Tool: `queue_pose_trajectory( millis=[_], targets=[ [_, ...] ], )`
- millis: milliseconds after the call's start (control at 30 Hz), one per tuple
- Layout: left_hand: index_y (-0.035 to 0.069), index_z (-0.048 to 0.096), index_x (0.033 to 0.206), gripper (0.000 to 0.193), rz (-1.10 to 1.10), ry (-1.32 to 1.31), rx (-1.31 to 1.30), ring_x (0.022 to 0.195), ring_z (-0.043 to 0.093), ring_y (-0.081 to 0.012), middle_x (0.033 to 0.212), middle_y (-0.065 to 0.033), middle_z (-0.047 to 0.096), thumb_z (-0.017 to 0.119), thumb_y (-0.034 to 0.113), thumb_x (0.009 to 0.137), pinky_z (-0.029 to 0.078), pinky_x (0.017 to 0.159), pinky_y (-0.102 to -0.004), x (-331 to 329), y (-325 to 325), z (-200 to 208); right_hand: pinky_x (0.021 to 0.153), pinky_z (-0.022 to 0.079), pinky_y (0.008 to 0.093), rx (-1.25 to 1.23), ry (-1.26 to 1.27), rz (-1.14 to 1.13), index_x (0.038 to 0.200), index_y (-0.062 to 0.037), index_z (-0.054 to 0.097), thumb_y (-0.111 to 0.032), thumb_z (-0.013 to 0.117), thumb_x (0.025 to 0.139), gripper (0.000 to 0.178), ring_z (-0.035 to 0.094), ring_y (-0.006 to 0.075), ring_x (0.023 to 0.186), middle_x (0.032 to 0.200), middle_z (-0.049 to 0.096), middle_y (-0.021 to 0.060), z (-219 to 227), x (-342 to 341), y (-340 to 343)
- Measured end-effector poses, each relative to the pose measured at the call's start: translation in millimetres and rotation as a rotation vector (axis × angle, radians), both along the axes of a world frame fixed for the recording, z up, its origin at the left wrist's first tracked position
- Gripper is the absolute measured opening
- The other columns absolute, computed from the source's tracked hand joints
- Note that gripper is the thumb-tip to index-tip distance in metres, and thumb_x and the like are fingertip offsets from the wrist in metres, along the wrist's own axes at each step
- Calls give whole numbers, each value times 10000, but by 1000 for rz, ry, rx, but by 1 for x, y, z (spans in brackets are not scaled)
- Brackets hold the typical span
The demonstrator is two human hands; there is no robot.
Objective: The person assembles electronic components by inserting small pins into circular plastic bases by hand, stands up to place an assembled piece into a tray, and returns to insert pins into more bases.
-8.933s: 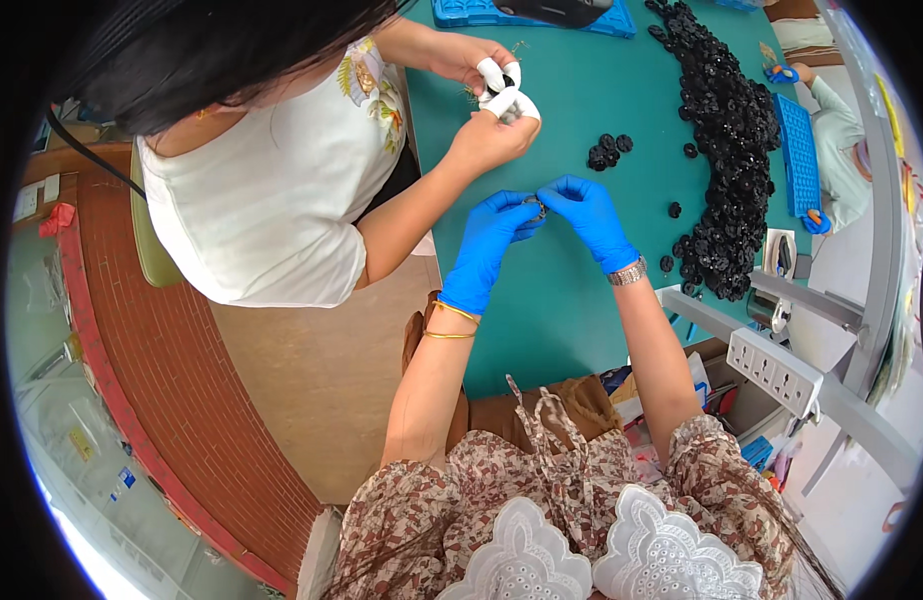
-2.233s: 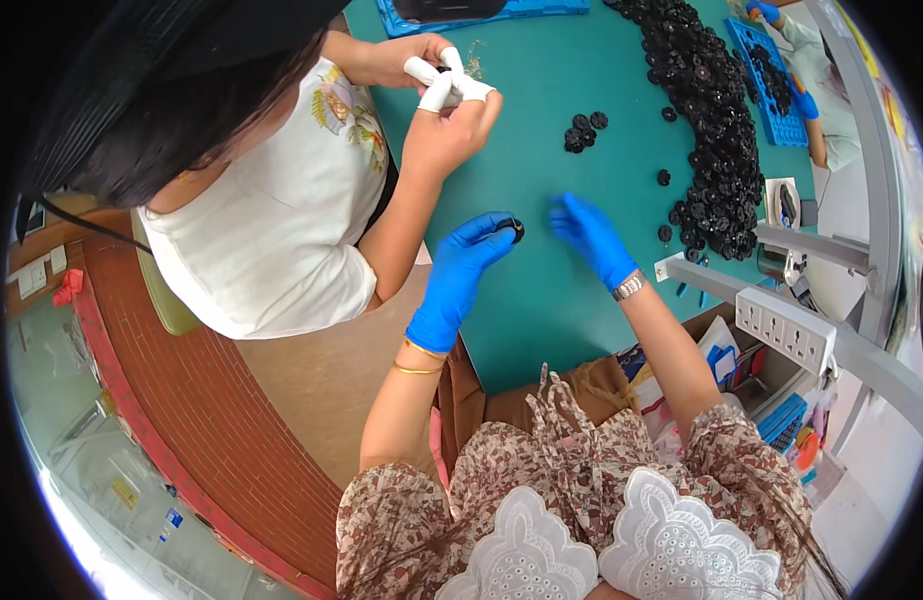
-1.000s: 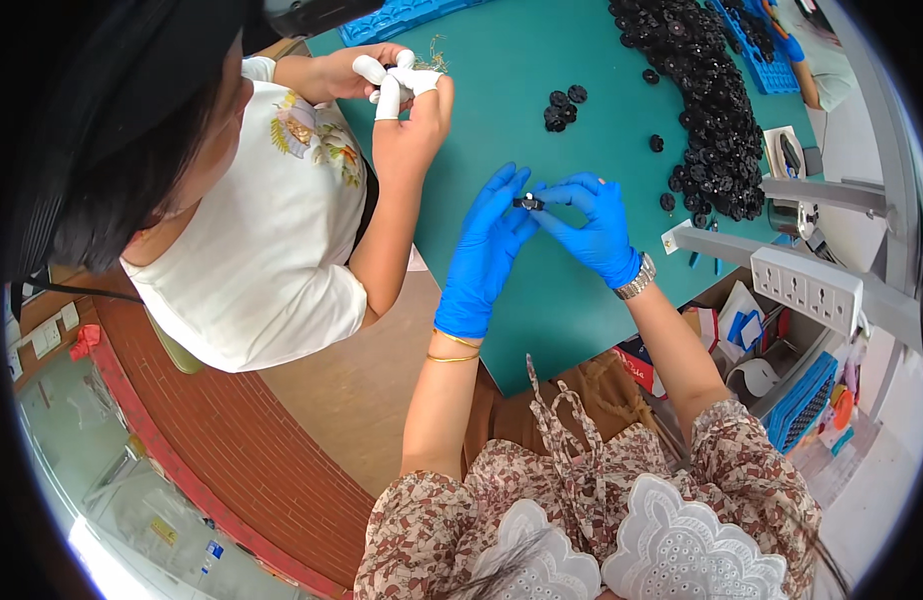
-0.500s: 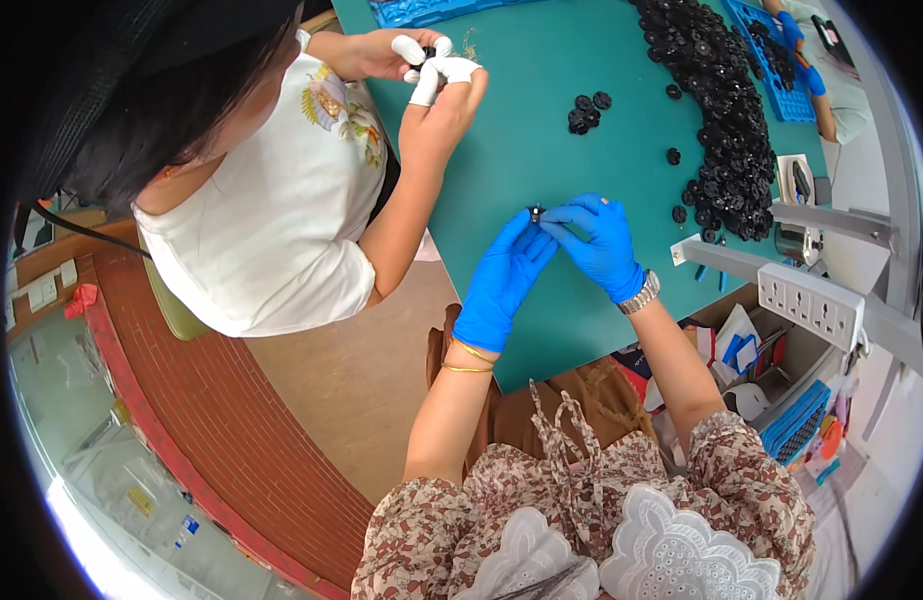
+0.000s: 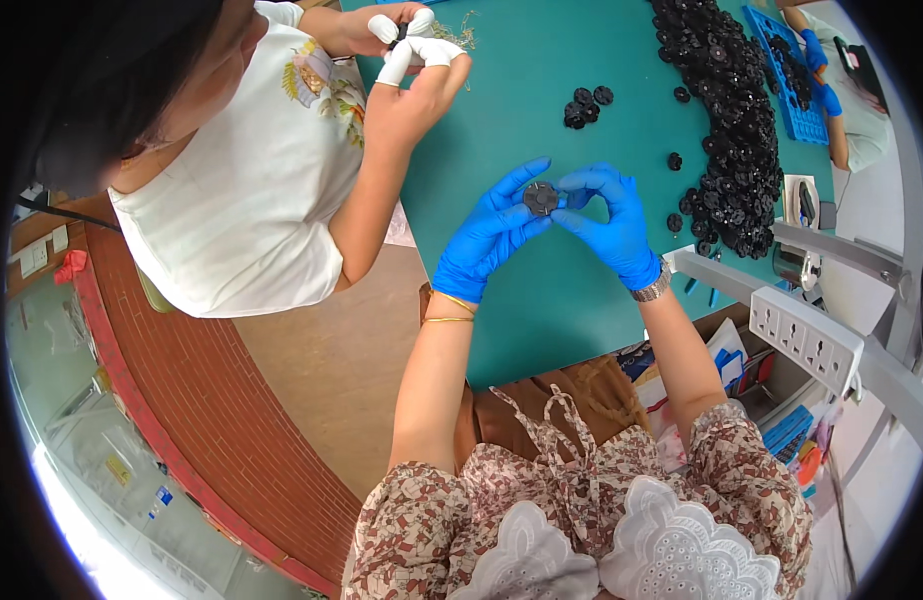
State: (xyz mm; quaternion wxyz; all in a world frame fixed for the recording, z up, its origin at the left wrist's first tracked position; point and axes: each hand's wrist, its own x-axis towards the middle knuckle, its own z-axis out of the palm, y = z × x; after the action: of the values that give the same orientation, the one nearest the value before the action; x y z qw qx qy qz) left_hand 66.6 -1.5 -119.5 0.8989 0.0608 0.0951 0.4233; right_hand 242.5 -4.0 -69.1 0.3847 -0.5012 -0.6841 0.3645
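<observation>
A small round black disc-shaped part (image 5: 541, 198) is held up above the green table mat (image 5: 502, 115), its flat face showing. My left hand (image 5: 494, 228), in a blue glove, pinches the disc from its left side. From the right, my blue-gloved right hand (image 5: 610, 222) grips the disc's edge between thumb and fingers. Beyond my hands lies a small cluster of similar black discs (image 5: 582, 108). A long heap of black discs (image 5: 734, 135) runs down the right side of the mat, with a few single ones along its left edge.
At the left, a co-worker's hands (image 5: 419, 45) in white finger covers hold a small black part. A blue tray (image 5: 804, 115) stands at the far right near another person's gloved hands. A metal bar with a socket strip (image 5: 804, 340) juts in beside my right forearm.
The disc has turned from edge-on to show its flat face. My fingers have spread around it, and my right hand has shifted slightly right.
</observation>
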Motion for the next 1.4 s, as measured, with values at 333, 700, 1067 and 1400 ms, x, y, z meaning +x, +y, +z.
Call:
queue_pose_trajectory(
  millis=[333,700,1067,1400],
  targets=[
    [-44,451,1170,371,-3,-8,-47,1059,546,-263,1136,-185,516,562,47,828,474,918,-337,10,5,-16,714,374,254,-39,-162,138,1009,-128,629,-184,737,665,365,485,112,717,795,515,-3,11,11,18],
    [16,449,1202,510,201,73,-111,1155,465,-268,1219,-131,468,624,-61,729,384,1009,-361,12,17,-17,635,416,266,-12,-16,-136,840,-102,660,-117,690,720,124,574,121,687,833,599,25,-1,-13,21],
    [17,507,1139,472,144,295,112,1099,510,-238,1187,-131,519,646,-79,698,433,947,-338,-13,29,-13,545,421,286,113,-356,71,840,-134,655,-115,670,727,116,581,192,648,816,614,26,9,-12,34],
    [9,535,1107,440,129,334,181,1016,563,-204,1120,-132,565,665,-69,694,466,899,-321,-18,30,-9,594,477,325,193,-374,200,872,-103,633,-109,638,741,131,587,231,686,828,601,58,13,-13,35]
  ],
)
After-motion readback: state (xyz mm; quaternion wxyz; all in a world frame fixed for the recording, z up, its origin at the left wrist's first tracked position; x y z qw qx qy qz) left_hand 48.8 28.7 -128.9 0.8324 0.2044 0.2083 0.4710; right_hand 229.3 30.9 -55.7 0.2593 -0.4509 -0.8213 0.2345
